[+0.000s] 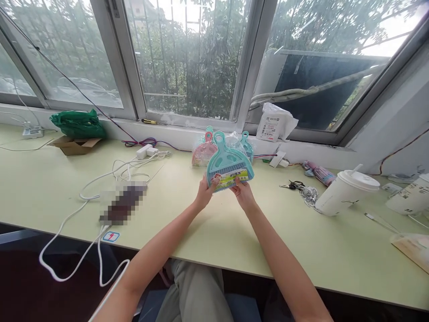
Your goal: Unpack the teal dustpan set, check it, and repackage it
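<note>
Between both hands I hold a teal mini dustpan and brush set (228, 160), handle up, with blue bristles and a yellow-green label across its lower part. My left hand (204, 193) grips its lower left corner, the thumb on the front. My right hand (244, 192) grips the lower right edge, thumb over the label. Behind it on the desk stand a pink dustpan set (203, 153) and another teal dustpan set (247, 146), partly hidden by the one I hold. Clear plastic wrap shows around them.
The pale desk (174, 197) runs under a window. On the left lie white cables (83, 192), a blurred-out phone-like object (124, 203) and a green bag (78, 124) in a cardboard box (74, 145). Keys (295, 184) and a white lidded cup (346, 192) stand on the right.
</note>
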{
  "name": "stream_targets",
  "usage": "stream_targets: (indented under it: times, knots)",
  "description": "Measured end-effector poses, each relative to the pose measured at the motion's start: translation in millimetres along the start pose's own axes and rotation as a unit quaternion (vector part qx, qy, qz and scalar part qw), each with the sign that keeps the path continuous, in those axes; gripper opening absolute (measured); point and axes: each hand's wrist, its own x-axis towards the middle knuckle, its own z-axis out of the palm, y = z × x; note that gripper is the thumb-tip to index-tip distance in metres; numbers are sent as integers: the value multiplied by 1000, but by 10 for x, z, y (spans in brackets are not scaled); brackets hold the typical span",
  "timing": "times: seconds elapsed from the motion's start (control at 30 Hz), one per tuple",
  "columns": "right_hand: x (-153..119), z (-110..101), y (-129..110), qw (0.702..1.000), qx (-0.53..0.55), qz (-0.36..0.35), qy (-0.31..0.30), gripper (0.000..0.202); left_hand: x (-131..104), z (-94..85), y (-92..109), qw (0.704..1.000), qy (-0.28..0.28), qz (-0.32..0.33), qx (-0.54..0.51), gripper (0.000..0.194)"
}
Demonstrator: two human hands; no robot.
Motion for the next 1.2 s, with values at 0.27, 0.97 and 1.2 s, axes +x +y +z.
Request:
stream_targets:
  times: [0.27,0.97,1.2]
  knots:
    - [17,-90,-55,993,14,-68,93,42,45,-70,-15,945,-252,-172,-116,84]
    - [-48,103,76,995,-95,-22,-16,50,171,-92,16,957,42,-172,-229,65]
    - [-6,-107,126,788,-533,-287,-111,24,243,-321,-40,955,50,-184,-227,49]
